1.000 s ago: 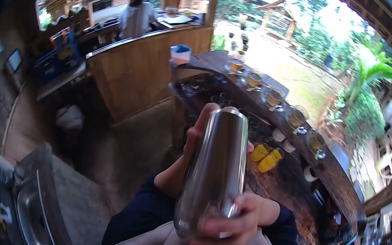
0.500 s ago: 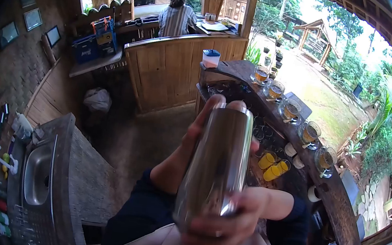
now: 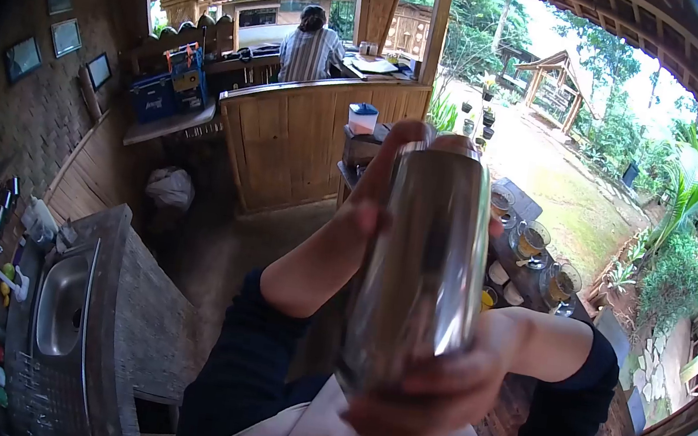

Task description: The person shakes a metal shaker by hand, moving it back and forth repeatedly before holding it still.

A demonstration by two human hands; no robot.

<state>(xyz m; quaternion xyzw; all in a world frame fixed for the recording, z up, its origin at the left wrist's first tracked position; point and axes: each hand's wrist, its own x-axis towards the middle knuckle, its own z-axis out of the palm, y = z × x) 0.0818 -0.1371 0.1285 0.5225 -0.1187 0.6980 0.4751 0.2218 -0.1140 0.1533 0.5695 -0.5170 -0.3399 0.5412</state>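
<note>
Far to the left of the shaker (image 3: 426, 262), low down, a steel sink (image 3: 58, 313) sits in a woven-topped worktop, with bottles along its outer edge. Up the wall on that side hang small framed pictures (image 3: 58, 30). Nearer the shaker but well behind it, blue crates (image 3: 169, 83) stand on a shelf, and a pale bag (image 3: 170, 187) lies on the floor below them. A wooden partition (image 3: 315, 135) runs behind, and beyond it a person in a striped shirt (image 3: 309, 47) stands with their back turned.

Just left of the shaker's top, a clear tub with a blue lid (image 3: 362, 118) rests on the end of the dark wooden table (image 3: 354, 145).

The shaker itself is a tall polished metal cup, held up in the air in front of the wearer, tilted slightly and close to the camera. The left hand (image 3: 374, 195) comes in from the left in a dark sleeve and is clamped over the shaker's upper end, fingers curled across the top. The right hand (image 3: 432, 394) is wrapped tight around its lower end, blurred.

To the right of the shaker, partly hidden behind it, glass mugs of amber drink (image 3: 529, 238) stand in a row on the table, with a yellow cup (image 3: 487, 298) peeping out just beside the shaker's edge. Further right lies the garden.
</note>
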